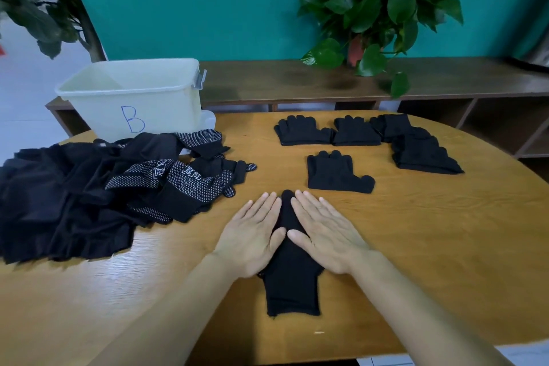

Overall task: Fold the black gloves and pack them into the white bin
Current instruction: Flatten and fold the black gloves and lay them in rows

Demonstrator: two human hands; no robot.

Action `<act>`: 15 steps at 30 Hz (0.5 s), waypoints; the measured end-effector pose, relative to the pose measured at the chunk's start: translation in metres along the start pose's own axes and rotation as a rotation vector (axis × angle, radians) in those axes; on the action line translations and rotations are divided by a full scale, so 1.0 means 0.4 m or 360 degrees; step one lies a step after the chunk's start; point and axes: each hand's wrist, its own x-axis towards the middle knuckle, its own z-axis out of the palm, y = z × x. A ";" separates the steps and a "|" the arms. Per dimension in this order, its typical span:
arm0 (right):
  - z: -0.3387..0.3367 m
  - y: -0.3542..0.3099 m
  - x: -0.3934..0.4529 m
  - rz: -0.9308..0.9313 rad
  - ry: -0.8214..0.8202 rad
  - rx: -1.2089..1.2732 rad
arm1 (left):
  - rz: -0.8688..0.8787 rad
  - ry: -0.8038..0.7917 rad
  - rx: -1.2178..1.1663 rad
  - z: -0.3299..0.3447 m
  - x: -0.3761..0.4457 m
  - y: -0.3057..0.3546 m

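A black glove [292, 282] lies flat on the wooden table [416, 246], cuff toward me. My left hand [252, 235] and my right hand [325, 235] press on it palm down, fingers straight, one on each side of its middle. A folded black glove [334, 172] lies just beyond. Several more folded gloves [356, 131] sit in a row at the back, and a stack of them [421, 154] at the right. A loose pile of dotted black gloves [178, 181] lies to the left. The white bin [133, 98], marked B, stands at the back left.
Black cloth [53, 205] covers the table's left side under the glove pile. A dark wooden shelf [326, 80] runs behind the table with a potted plant [377, 9] on it. Another plant [38, 3] stands at the far left. The teal wall is behind.
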 end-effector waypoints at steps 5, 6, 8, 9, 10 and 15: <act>-0.028 0.018 -0.031 0.0033 0.0083 0.0046 | -0.0050 0.0117 -0.0168 -0.032 -0.039 -0.024; -0.032 0.005 -0.046 -0.0013 0.0111 0.0074 | 0.0025 0.0124 -0.0231 -0.045 -0.057 -0.013; -0.026 -0.038 -0.080 -0.0136 0.0119 0.0119 | 0.0217 0.0055 -0.0282 -0.057 -0.104 0.020; -0.016 -0.058 -0.097 -0.0182 0.0092 0.0129 | 0.0294 0.0004 -0.0233 -0.054 -0.128 0.033; -0.002 -0.073 -0.112 -0.0207 0.0049 0.0127 | 0.0349 -0.0003 -0.0148 -0.047 -0.149 0.040; 0.013 -0.023 -0.155 -0.0052 -0.0025 0.0046 | 0.0381 -0.0105 0.0018 -0.039 -0.208 -0.016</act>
